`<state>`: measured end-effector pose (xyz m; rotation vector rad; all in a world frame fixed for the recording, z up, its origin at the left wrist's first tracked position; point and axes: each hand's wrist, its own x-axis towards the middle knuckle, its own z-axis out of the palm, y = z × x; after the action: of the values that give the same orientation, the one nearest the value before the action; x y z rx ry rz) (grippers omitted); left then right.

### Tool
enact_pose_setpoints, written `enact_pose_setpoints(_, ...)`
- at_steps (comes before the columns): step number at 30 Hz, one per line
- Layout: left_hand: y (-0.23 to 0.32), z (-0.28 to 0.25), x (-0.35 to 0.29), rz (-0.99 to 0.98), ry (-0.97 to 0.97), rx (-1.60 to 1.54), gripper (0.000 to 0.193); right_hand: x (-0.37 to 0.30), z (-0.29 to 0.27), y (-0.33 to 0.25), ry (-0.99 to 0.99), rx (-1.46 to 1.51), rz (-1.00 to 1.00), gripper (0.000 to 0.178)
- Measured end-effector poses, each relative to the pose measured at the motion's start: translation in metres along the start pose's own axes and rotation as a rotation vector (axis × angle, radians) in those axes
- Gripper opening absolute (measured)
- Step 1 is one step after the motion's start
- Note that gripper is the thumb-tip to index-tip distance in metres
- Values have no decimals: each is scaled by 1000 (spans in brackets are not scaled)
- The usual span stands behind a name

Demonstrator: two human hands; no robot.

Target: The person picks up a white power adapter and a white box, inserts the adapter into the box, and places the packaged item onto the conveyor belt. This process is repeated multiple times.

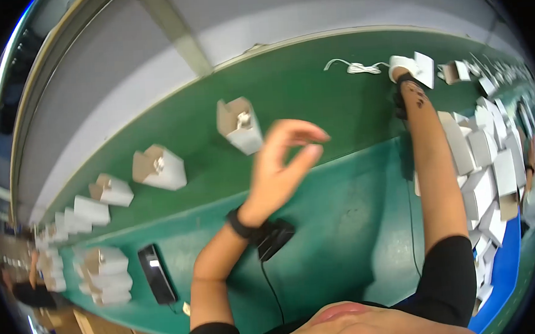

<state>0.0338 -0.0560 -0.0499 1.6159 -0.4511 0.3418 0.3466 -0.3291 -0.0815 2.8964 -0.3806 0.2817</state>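
Note:
My left hand [283, 166] is raised over the middle of the green table, thumb and fingers apart, with nothing between them. Beyond its fingers stands an open white box [239, 126] with a small white item inside. My right hand [401, 73] reaches to the far right, at a rounded white thing [403, 64] beside an upright white box panel [424, 70]. Its fingers are mostly hidden there, so I cannot make out their grip. A coiled white cable [362, 69] lies just left of that hand. Black straps circle both wrists.
Open white boxes [159, 169] run in a row down the left. Stacked boxes [105, 272] and a black phone [156, 273] sit nearer. On the right, a blue bin [505, 275] holds many white boxes [481, 194]. Another person [33, 291] is at far left.

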Motion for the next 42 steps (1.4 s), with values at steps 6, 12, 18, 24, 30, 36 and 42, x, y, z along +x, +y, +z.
enact_pose_setpoints(6,-88,53,-20,-548,-293,-407,46,-70,-19,-50,-87,169,-621,24)
enact_pose_setpoints(12,-38,58,-41,-890,-177,-1109,81,-181,-78,-18,-367,1562,-427,30)
enact_pose_setpoints(18,-3,79,-56,-197,307,-625,62,-285,-75,-3,-789,2188,-295,29)
enact_pose_setpoints(24,17,59,-76,-320,347,-660,32,-316,-40,27,-559,1821,-463,33)
enact_pose_setpoints(30,7,82,-119,22,194,15,47,-339,-26,35,-1133,2099,30,33)
enact_pose_setpoints(36,54,61,-142,257,144,607,68,-352,-15,41,-1181,2133,-111,36)
enact_pose_setpoints(42,61,38,-135,-107,161,-21,57,-397,-77,51,-162,1621,-587,37)
